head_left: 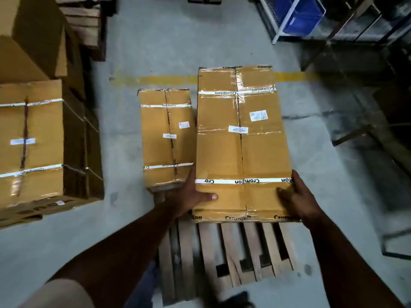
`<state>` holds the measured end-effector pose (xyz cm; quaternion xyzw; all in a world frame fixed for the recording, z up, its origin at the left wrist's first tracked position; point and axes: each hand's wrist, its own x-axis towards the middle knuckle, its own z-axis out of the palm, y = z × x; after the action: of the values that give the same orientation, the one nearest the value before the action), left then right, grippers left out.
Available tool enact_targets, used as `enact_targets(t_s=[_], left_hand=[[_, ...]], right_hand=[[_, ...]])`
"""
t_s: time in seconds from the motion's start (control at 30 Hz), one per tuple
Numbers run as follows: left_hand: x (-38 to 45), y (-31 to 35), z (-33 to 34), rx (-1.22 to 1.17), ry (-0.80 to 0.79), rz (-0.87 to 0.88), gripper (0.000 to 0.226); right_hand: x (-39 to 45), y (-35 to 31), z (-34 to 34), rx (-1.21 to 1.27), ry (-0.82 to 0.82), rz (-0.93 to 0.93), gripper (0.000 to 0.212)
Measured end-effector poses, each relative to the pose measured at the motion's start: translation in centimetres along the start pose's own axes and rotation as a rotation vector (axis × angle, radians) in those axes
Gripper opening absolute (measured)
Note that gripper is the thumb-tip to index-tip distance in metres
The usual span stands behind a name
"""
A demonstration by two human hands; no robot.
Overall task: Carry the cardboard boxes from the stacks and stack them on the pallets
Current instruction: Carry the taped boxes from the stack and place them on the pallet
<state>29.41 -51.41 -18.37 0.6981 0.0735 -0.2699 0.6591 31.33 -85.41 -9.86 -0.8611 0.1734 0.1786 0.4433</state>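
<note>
Left hand [191, 197] and right hand [299, 196] gripping near end of taped carton [241, 141] above wooden pallet [224, 252]. Second carton [166, 138] just beside, left. Box stack [33, 143] further left; blue bin [302, 14] beyond.

We see a tan taped cardboard box [242, 141] banded with white black-lettered straps, a brown slatted wooden pallet [224, 252], a yellow floor line [155, 79], and a blue plastic bin [300, 15].

Single head-worn wide-angle view, so you look forward and steeply down from standing height. Your forearms enter from the bottom edge, close to the lens; the pallet [224, 252] sits right below, floor [166, 45] stretches ahead. Edges bend from lens distortion.
</note>
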Motion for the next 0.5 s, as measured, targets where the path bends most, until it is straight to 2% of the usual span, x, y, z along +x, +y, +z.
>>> enact_targets(t_s=[0.13, 0.2, 0.37, 0.43, 0.5], left_hand=[[8.1, -3.7, 5.1, 0.075, -0.051, -0.037, 0.139], [12.0, -5.4, 8.2, 0.083, -0.013, -0.110, 0.132], [20.9, -10.2, 12.6, 0.167, 0.064, -0.042, 0.125], [24.0, -13.0, 12.8, 0.176, 0.150, -0.039, 0.113], [26.1, -14.1, 13.3, 0.103, 0.148, -0.089, 0.088]], right_hand=[[8.9, 6.4, -2.5, -0.051, -0.017, 0.008, 0.054], [13.9, 10.2, -3.5, -0.053, 0.014, -0.022, 0.055], [24.0, 18.3, -3.3, -0.038, 0.011, -0.059, 0.051], [27.6, 21.0, -1.4, -0.018, 0.015, -0.073, 0.051], [30.8, 23.2, 1.2, 0.016, 0.003, -0.087, 0.052]])
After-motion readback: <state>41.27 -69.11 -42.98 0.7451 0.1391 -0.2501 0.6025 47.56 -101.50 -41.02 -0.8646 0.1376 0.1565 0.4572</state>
